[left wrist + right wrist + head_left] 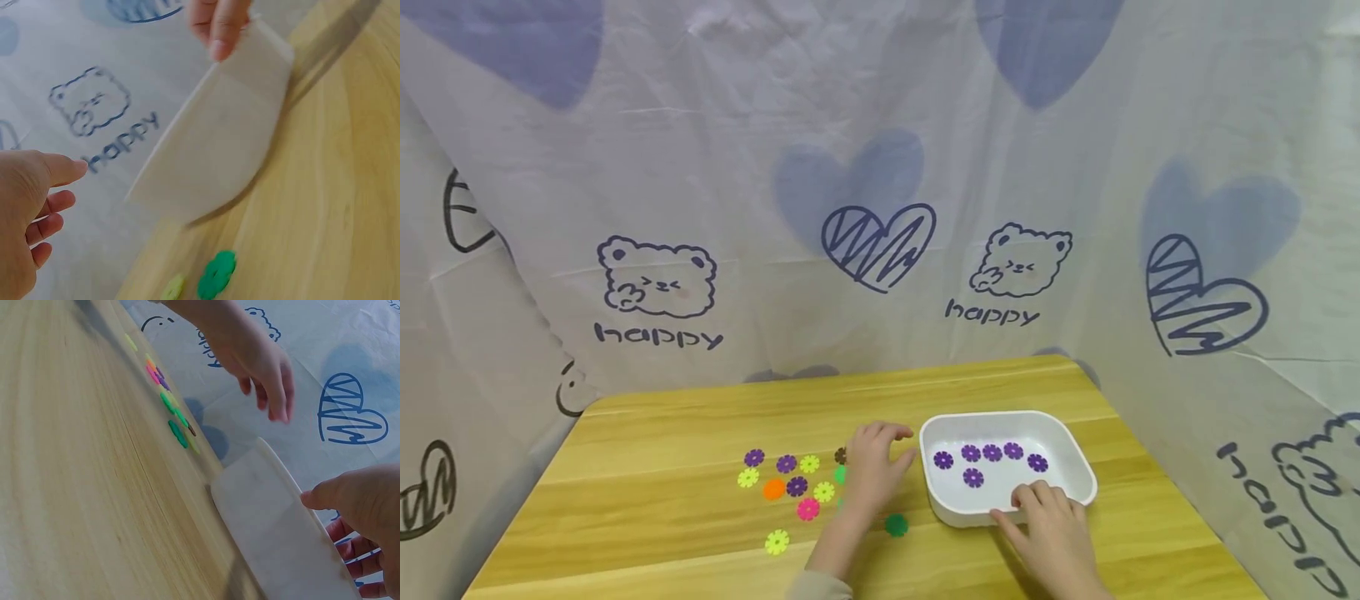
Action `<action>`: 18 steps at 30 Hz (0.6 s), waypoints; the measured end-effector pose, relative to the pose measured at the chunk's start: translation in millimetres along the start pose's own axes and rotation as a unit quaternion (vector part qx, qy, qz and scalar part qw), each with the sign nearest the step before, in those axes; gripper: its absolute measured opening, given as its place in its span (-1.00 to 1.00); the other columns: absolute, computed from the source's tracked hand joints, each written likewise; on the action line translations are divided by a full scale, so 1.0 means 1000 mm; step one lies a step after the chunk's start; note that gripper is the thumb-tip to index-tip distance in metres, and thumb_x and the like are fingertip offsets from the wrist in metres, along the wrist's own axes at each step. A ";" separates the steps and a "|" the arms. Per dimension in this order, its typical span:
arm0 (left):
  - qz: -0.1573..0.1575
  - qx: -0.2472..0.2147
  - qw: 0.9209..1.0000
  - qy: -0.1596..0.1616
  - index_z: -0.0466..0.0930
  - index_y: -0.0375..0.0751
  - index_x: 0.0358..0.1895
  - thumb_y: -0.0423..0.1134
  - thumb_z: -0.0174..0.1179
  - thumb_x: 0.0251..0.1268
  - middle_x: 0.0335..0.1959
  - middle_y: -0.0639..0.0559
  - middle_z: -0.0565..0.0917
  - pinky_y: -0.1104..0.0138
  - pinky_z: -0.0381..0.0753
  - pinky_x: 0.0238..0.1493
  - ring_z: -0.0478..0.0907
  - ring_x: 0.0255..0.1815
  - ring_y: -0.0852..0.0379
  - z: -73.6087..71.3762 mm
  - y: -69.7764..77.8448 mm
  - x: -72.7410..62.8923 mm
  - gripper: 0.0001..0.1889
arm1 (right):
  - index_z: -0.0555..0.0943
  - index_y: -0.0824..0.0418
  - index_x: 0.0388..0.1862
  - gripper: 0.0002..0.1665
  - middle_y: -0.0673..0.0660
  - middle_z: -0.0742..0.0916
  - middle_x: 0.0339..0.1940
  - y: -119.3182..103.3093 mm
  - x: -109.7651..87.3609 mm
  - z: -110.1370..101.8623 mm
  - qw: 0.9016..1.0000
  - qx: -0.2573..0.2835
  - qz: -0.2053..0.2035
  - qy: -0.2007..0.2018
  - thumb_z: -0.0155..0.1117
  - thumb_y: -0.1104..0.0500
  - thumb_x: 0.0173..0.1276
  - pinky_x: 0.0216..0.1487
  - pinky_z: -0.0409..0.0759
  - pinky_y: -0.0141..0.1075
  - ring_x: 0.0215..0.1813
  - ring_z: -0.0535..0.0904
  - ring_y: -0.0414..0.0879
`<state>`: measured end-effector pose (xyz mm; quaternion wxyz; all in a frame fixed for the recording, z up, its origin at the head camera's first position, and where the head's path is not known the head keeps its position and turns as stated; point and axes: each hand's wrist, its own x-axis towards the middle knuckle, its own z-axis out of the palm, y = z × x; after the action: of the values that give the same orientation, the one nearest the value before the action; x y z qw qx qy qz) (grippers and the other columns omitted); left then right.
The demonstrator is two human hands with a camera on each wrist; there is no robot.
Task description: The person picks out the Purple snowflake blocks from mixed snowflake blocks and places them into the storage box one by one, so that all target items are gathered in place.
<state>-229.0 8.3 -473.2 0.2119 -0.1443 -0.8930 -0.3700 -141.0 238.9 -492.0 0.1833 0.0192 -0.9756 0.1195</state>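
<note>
We see the loose purple snowflake discs (786,463) lying left on the tabletop (655,442), nearer the left hand's grip (874,467), fingers parted and holding nothing visible, while the right hand's grip (1054,533) pinches the near rim of the white tray (962,518).

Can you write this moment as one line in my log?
left hand: empty, over table | right hand: grips white tray at near rim | inside: purple discs | on table: mixed-colour discs
</note>
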 end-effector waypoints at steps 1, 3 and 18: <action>-0.010 -0.006 1.000 0.006 0.68 -0.04 -0.16 -0.15 0.40 0.12 -0.18 0.05 0.69 0.10 0.38 0.06 0.50 -0.06 0.05 -0.005 -0.002 -0.002 -0.78 | 0.52 0.05 -0.36 -0.65 0.01 0.57 -0.27 0.000 0.000 0.000 1.000 0.001 0.000 0.001 0.39 -0.15 0.19 0.03 0.38 0.07 -0.10 0.49 0.02; -0.031 -0.011 0.999 0.012 0.68 -0.04 -0.15 -0.14 0.39 0.14 -0.18 0.05 0.68 0.10 0.36 0.06 0.49 -0.05 0.05 -0.014 -0.007 -0.006 -0.78 | 0.52 0.05 -0.36 -0.65 0.01 0.57 -0.28 0.000 0.000 0.000 1.000 0.002 -0.001 0.002 0.39 -0.15 0.19 0.03 0.38 0.06 -0.10 0.49 0.01; -0.108 -0.008 0.991 0.078 0.69 -0.14 -0.17 -0.21 0.41 0.11 -0.26 -0.07 0.68 0.13 0.33 -0.04 0.48 -0.15 -0.02 -0.061 -0.065 -0.027 -0.78 | 0.53 0.06 -0.35 -0.65 0.02 0.58 -0.27 0.000 0.001 -0.001 1.000 0.004 0.000 -0.003 0.38 -0.15 0.20 0.05 0.38 0.09 -0.09 0.50 0.02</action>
<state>-215.7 -83.0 -486.4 0.2385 -0.0198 -0.8810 -0.4081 -141.1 238.9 -490.8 0.1801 0.0199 -0.9757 0.1233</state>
